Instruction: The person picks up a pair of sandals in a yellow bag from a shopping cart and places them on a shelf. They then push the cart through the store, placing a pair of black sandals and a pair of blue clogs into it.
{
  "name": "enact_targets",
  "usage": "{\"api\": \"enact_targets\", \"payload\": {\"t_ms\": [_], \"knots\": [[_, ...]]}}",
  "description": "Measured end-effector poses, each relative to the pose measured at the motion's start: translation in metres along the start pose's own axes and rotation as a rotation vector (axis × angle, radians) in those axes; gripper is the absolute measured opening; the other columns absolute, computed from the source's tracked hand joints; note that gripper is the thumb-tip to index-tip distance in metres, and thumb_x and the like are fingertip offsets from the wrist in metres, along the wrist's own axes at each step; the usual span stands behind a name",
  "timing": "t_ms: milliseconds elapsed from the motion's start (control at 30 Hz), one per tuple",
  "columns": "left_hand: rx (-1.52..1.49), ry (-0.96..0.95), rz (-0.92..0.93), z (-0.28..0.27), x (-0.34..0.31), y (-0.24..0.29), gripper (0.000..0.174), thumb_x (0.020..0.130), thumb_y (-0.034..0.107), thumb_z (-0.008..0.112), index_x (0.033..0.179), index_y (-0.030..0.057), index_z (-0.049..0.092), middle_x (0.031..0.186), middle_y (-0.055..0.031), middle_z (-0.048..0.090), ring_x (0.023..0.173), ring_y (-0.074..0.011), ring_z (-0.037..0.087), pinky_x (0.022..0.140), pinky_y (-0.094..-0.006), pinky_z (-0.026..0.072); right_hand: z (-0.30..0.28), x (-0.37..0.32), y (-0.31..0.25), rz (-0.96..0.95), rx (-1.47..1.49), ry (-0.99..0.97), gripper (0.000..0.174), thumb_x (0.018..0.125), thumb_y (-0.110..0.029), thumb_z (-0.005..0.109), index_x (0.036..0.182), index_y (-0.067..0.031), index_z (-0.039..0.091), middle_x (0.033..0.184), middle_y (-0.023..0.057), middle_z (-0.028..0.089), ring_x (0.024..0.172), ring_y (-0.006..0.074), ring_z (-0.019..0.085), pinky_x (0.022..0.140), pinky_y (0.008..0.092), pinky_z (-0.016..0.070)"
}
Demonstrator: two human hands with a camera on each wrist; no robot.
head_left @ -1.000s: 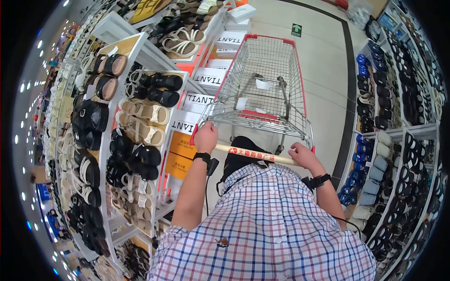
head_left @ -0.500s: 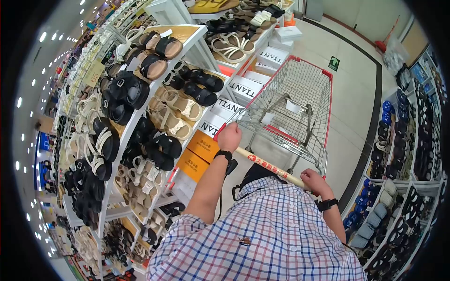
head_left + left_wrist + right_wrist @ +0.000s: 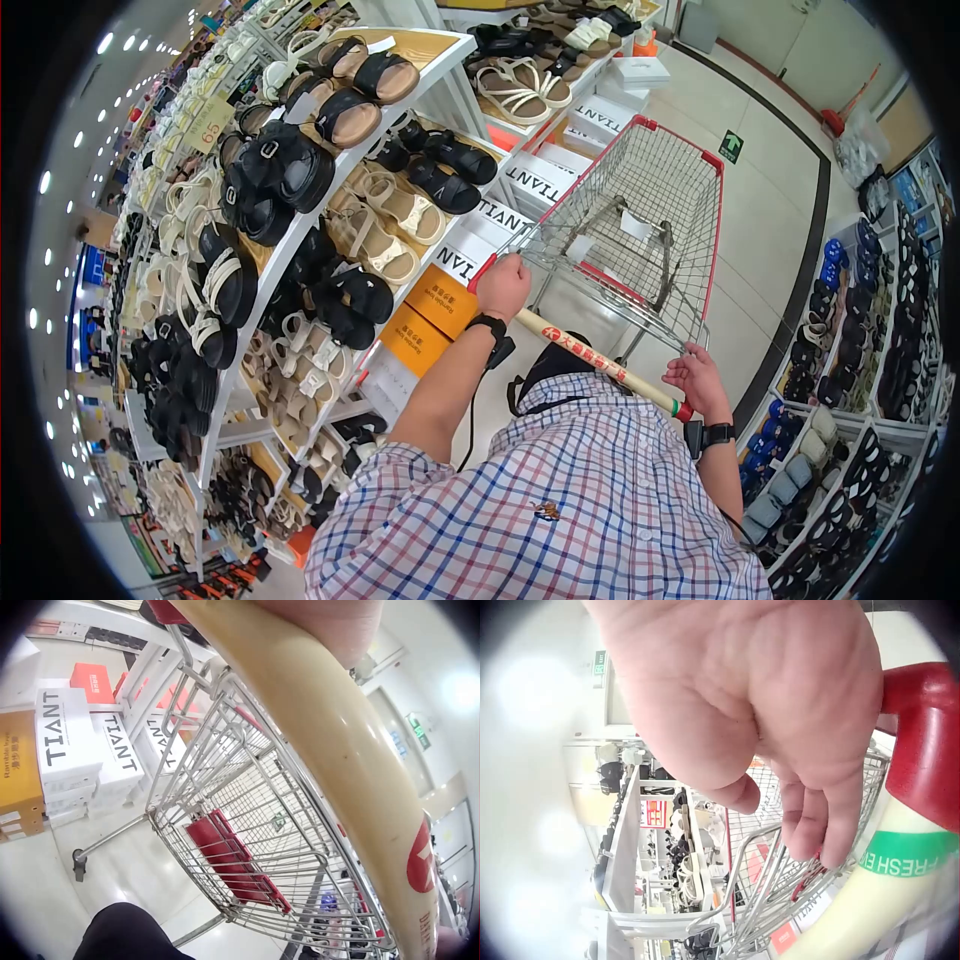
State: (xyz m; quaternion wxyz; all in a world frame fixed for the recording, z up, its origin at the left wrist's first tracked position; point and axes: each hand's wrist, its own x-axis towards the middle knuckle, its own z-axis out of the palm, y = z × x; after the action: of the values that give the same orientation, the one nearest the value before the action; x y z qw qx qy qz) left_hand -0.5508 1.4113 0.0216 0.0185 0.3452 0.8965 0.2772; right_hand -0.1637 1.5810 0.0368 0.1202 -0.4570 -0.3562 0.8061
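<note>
An empty wire shopping cart (image 3: 640, 200) with red trim stands in a shoe-shop aisle. Its cream handle (image 3: 600, 365) bears red print and a red end cap (image 3: 922, 742). My left hand (image 3: 503, 285) grips the handle's left end, and the left wrist view shows it wrapped over the bar (image 3: 330, 742). At the handle's right end lies my right hand (image 3: 697, 378). Its fingers (image 3: 817, 802) hang loosely curled beside the bar, not wrapped round it. A red fold-down flap (image 3: 232, 859) lies in the basket.
Sloped shelves of sandals (image 3: 300, 200) fill the left side, close to the cart. White TIANT boxes (image 3: 545, 180) and orange boxes (image 3: 430, 315) stand beneath them. A rack of dark shoes (image 3: 880, 300) lines the right. Pale floor (image 3: 770, 200) runs ahead.
The view has turned left toward the sandal shelves and the cart now angles up to the right. My right hand slid to the handle's right end and loosened; the left kept its grip.
</note>
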Motion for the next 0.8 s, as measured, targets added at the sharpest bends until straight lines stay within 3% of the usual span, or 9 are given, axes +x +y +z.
{"api": "enact_targets", "payload": {"t_ms": [67,267,533,667,800], "knots": [[0.008,0.028,0.038,0.002,-0.001,0.000,0.017,0.085,0.021,0.054,0.081,0.0056,0.058,0.080,-0.0155,0.064,0.075,-0.0365,0.062,0.063,-0.0477,0.0489,-0.001,0.002,-0.001,0.033,-0.022,-0.016,0.042,0.096,-0.008,0.048,0.133,-0.0014,0.032,0.090,0.0149,0.061,0.079,0.0243,0.062,0.078,0.0427,0.0565],[0.008,0.028,0.015,-0.005,0.000,0.004,0.016,0.085,0.021,0.054,0.079,0.0060,0.058,0.078,-0.0149,0.064,0.072,-0.0367,0.062,0.061,-0.0475,0.0486,0.013,-0.002,-0.003,0.039,-0.223,0.010,0.047,0.093,-0.009,0.049,0.135,0.0011,0.029,0.096,0.0166,0.059,0.084,0.0244,0.061,0.079,0.0407,0.0565],[0.015,0.027,0.022,-0.003,-0.003,0.003,0.018,0.087,0.024,0.054,0.086,0.0091,0.063,0.078,-0.0159,0.065,0.074,-0.0380,0.063,0.064,-0.0476,0.0495,0.017,-0.007,-0.011,0.064,-0.189,0.019,0.068,0.092,-0.009,0.052,0.148,0.0014,0.015,0.097,0.0173,0.059,0.083,0.0247,0.062,0.079,0.0390,0.0568],[0.017,-0.017,-0.021,-0.003,0.001,0.004,0.018,0.087,0.023,0.053,0.086,0.0084,0.063,0.077,-0.0164,0.065,0.074,-0.0380,0.063,0.064,-0.0473,0.0491,0.022,-0.011,-0.010,0.061,-0.318,0.012,0.067,0.092,-0.010,0.052,0.148,0.0013,0.017,0.099,0.0179,0.059,0.084,0.0250,0.063,0.079,0.0368,0.0565],[0.036,-0.026,-0.039,-0.005,0.000,0.004,0.019,0.087,0.024,0.053,0.087,0.0076,0.063,0.080,-0.0164,0.065,0.075,-0.0384,0.062,0.065,-0.0471,0.0494,0.018,-0.011,-0.005,0.035,-0.266,0.009,0.059,0.094,-0.009,0.049,0.146,0.0010,0.023,0.098,0.0162,0.060,0.086,0.0247,0.063,0.080,0.0372,0.0564]]}}
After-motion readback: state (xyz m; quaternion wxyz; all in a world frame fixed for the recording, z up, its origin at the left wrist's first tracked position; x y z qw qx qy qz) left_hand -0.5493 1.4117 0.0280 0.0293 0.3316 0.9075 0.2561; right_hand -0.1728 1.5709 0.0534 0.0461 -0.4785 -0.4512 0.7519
